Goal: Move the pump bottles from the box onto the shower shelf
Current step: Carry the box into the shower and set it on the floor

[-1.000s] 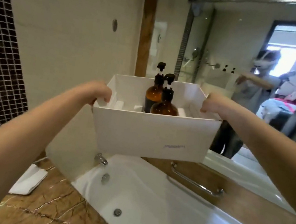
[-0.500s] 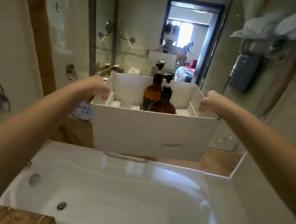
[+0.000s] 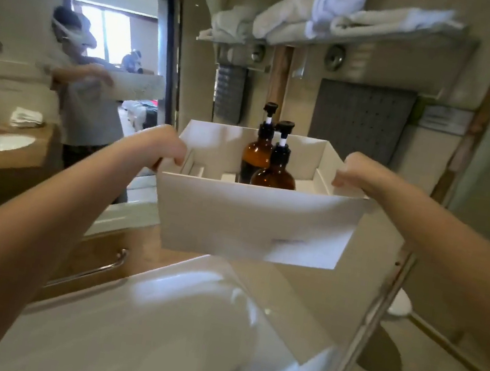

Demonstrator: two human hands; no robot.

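I hold a white cardboard box (image 3: 251, 218) out in front of me above the bathtub. My left hand (image 3: 165, 145) grips its left wall and my right hand (image 3: 353, 172) grips its right wall. Two amber pump bottles with black pumps stand upright inside it, side by side: the farther bottle (image 3: 256, 153) and the nearer bottle (image 3: 275, 174). White dividers show on the box floor around them. I cannot tell which surface is the shower shelf.
A white bathtub (image 3: 150, 330) lies below the box, with a chrome grab bar (image 3: 89, 271) on its wooden surround. A high rack (image 3: 339, 44) holds folded white towels. A mirror at left reflects a person and a doorway. A toilet (image 3: 399, 306) sits at right.
My view has swung to the right across the bathroom, from the tap wall to the towel rack. The box stays held in both hands with the bottles upright.
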